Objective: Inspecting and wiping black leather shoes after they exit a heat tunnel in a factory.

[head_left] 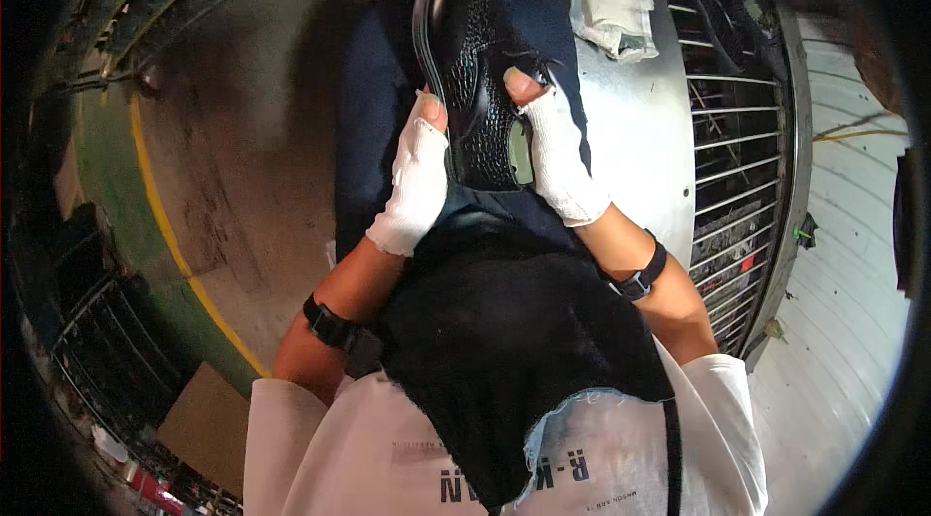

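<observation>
Between the fingers of the left hand [412,181] and those of the right hand [562,152], both in white fingerless gloves, a glossy black shoe [475,46] is held over the dark blue trousers [373,80]. Its long axis runs away from the body, past both thumbs; the smooth end points outward, and the ridged sole edge faces left, beside the left thumb. The right thumb is raised at the shoe's right side. The other fingers are hidden, so their spread cannot be told. Right of the right fingers stands a pale counter [635,128].
</observation>
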Tool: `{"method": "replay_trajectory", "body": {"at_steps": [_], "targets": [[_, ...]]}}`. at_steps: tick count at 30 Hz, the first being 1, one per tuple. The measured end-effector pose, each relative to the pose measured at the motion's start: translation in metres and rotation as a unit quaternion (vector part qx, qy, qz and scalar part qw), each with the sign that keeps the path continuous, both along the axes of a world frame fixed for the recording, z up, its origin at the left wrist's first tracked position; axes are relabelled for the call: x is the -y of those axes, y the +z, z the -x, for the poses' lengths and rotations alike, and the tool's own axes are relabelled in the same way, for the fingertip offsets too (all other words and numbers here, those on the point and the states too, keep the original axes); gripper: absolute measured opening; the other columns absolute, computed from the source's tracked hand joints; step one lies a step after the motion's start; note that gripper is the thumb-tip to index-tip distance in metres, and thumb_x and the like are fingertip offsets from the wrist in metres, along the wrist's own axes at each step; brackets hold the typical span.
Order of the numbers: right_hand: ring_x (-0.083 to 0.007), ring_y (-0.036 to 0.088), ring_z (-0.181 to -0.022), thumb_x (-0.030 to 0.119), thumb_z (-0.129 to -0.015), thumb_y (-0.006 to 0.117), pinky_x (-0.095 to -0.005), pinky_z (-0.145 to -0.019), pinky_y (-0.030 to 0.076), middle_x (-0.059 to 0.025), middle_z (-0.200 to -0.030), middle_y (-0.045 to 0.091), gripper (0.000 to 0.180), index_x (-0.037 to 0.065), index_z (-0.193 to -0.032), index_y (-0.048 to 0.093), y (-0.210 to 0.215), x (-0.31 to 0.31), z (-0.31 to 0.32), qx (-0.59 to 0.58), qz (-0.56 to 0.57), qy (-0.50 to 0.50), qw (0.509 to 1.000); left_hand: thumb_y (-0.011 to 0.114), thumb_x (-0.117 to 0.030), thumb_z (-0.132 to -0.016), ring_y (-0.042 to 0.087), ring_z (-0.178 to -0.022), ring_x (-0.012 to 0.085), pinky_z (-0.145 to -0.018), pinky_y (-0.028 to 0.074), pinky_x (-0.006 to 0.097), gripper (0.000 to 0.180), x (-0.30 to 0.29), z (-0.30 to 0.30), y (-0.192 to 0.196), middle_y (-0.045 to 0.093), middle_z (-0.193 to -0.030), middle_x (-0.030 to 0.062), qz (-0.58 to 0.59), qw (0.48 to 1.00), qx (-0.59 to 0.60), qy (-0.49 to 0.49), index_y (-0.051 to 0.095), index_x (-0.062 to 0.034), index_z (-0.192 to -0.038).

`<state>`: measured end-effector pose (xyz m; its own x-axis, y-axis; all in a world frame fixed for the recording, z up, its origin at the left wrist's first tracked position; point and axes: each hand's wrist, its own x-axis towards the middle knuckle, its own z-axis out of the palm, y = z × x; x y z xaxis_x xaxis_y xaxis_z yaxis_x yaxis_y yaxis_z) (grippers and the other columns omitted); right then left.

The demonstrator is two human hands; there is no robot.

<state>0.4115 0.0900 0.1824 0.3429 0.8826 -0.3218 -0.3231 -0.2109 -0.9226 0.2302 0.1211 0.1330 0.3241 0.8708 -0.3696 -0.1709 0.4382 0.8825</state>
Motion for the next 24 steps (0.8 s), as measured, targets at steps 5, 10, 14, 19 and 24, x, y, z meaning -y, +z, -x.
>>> {"method": "replay_trajectory", "body": {"at_steps": [5, 10, 14, 19, 24], "targets": [[-0.0171, 0.057, -0.117, 0.038, -0.102, 0.070, -0.0329, -0.107, 0.045, -0.0081, -0.137, 0.061, 0.072, 0.004, -0.160, 0.046, 0.031, 0.020, 0.004, 0.094, -0.097, 0.078, 0.988, 0.066, -0.037, -0.108, 0.049, -0.140, 0.0230, -0.119, 0.040, 0.036, 0.082, -0.003, 0.008, 0.082, 0.047, -0.158, 0.0132, -0.061, 0.996, 0.007, -0.064, 0.021, -0.0113, -0.172], [-0.0187, 0.054, -0.130, 0.044, -0.107, 0.062, -0.0324, -0.116, 0.037, -0.0086, -0.139, 0.061, 0.073, 0.004, -0.164, 0.042, 0.107, 0.027, 0.012, -0.011, -0.178, 0.085, 0.980, 0.069, -0.034, -0.099, 0.067, -0.126, 0.0327, -0.112, 0.054, 0.050, 0.064, -0.003, 0.023, 0.133, 0.064, -0.143, 0.0181, 0.120, 0.975, 0.183, 0.037, 0.051, 0.0021, -0.150], [-0.0250, 0.062, -0.118, 0.033, -0.111, 0.055, -0.0362, -0.106, 0.045, -0.0170, -0.131, 0.066, 0.049, -0.001, -0.146, 0.062, 0.103, 0.030, 0.036, 0.185, -0.218, 0.038, 0.957, 0.065, -0.042, -0.094, 0.068, -0.121, 0.0372, -0.110, 0.055, 0.050, 0.075, 0.013, 0.011, 0.176, 0.064, -0.140, 0.0211, 0.019, 0.961, 0.271, -0.043, 0.048, 0.0043, -0.151], [-0.0254, 0.062, -0.124, 0.030, -0.112, 0.054, -0.0378, -0.110, 0.045, -0.0165, -0.136, 0.066, 0.046, -0.002, -0.144, 0.062, 0.105, 0.035, 0.033, 0.258, -0.230, 0.066, 0.936, 0.061, -0.046, -0.100, 0.062, -0.129, 0.0322, -0.114, 0.049, 0.049, 0.068, 0.055, 0.036, 0.166, 0.062, -0.142, 0.0167, -0.075, 0.989, 0.128, 0.004, 0.052, 0.0013, -0.148], [-0.0218, 0.054, -0.138, 0.044, -0.108, 0.064, -0.0343, -0.116, 0.041, -0.0151, -0.152, 0.058, 0.074, 0.003, -0.164, 0.039, 0.118, 0.023, 0.017, -0.056, -0.122, 0.148, 0.980, 0.063, -0.032, -0.101, 0.066, -0.120, 0.0229, -0.106, 0.055, 0.039, 0.060, 0.025, 0.032, 0.175, 0.063, -0.139, 0.0118, 0.007, 0.988, 0.153, -0.011, 0.051, 0.0023, -0.148]]}}
